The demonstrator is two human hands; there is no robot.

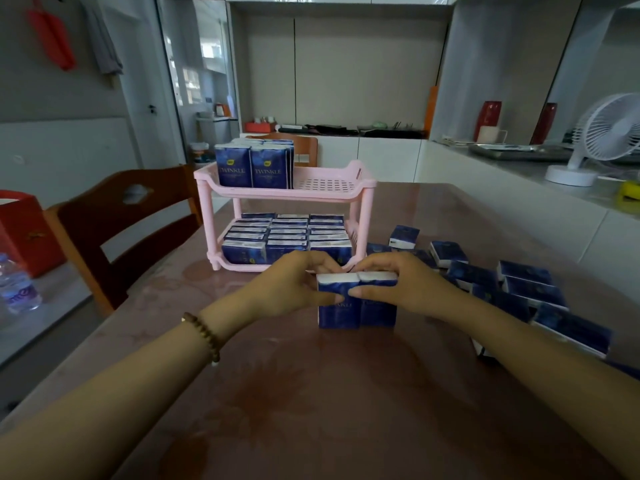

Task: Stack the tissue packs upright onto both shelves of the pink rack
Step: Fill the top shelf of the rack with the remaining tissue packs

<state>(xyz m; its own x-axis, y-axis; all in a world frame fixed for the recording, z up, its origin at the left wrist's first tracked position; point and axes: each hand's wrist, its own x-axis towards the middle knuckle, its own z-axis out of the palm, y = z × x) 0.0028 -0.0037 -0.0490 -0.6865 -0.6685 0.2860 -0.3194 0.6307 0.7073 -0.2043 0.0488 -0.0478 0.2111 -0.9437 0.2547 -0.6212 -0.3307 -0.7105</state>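
Reddish-brown table (311, 393) scene: left hand (294, 285) and right hand (398, 282) clasp two upright tissue packs (356, 306) side by side before the pink rack (287, 195), its lower shelf full, loose packs (519, 289) at right

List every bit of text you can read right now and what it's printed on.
"TWINKLE": on the fronts of the two tissue packs standing on the top shelf of the pink rack.
"...KLE": partly covered, on the pair of packs held between the left hand and right hand.
Labels on the lower-shelf packs, water bottle: too blurred.
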